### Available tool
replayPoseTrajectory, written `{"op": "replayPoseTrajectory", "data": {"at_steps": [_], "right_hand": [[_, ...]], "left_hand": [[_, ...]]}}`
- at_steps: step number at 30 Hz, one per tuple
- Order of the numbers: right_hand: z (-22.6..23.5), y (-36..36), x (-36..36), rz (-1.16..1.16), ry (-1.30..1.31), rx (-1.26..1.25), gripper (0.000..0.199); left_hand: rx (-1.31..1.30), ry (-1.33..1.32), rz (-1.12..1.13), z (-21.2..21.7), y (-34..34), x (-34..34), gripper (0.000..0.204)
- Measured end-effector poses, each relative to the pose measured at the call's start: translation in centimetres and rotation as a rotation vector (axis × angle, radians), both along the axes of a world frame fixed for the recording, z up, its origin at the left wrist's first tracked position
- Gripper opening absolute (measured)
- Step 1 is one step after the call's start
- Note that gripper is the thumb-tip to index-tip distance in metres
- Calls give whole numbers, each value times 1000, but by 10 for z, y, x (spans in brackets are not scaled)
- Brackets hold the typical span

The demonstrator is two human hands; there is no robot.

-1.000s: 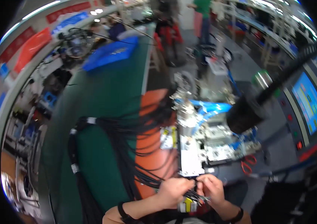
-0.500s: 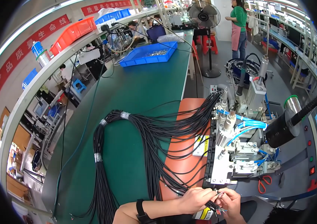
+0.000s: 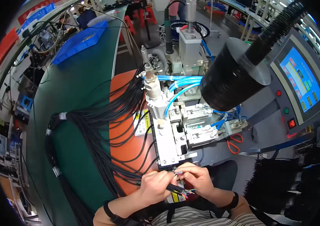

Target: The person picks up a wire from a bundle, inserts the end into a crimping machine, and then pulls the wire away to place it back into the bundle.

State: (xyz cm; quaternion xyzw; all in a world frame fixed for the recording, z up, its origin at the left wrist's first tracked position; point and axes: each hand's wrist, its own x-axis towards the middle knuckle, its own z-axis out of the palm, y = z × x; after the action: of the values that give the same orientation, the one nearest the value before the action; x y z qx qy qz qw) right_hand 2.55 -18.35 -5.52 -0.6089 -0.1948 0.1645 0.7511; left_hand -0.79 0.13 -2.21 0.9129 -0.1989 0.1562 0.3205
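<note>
My left hand (image 3: 155,185) is closed round several black cables, whose stripped ends show coloured inner wires (image 3: 185,193) below the fingers. Close beside it, my right hand (image 3: 197,180) pinches the thin coloured wires (image 3: 178,173) at the tip of one cable, and the fingertips of both hands almost meet there. Both hands are just in front of the near end of a metal machine (image 3: 166,148) with pneumatic cylinders and blue air hoses (image 3: 184,83). A long bundle of black cables (image 3: 88,132), tied with clear bands, runs from the left toward the hands and the machine.
The cables lie over a green table (image 3: 73,154) and an orange-brown pad (image 3: 124,148). A black lamp-like cylinder (image 3: 229,77) hangs over the machine. Red-handled scissors (image 3: 235,144) lie right of it, near a touchscreen panel (image 3: 301,79). A blue tray (image 3: 80,43) stands farther back.
The view has swung to the right and down, so the machine and screen appear farther left. Both hands stay together at the cable end, with the wires between the fingertips now showing more.
</note>
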Motion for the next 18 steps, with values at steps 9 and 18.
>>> {"op": "replayPoseTrajectory", "data": {"at_steps": [9,18], "right_hand": [[-1,-10,6,147,284,177,19],[-6,-8,16,185,182,194,19]], "left_hand": [[14,33,-65,-1,-2,-1,11],[-181,143,-96,-5,0,4,11]]}}
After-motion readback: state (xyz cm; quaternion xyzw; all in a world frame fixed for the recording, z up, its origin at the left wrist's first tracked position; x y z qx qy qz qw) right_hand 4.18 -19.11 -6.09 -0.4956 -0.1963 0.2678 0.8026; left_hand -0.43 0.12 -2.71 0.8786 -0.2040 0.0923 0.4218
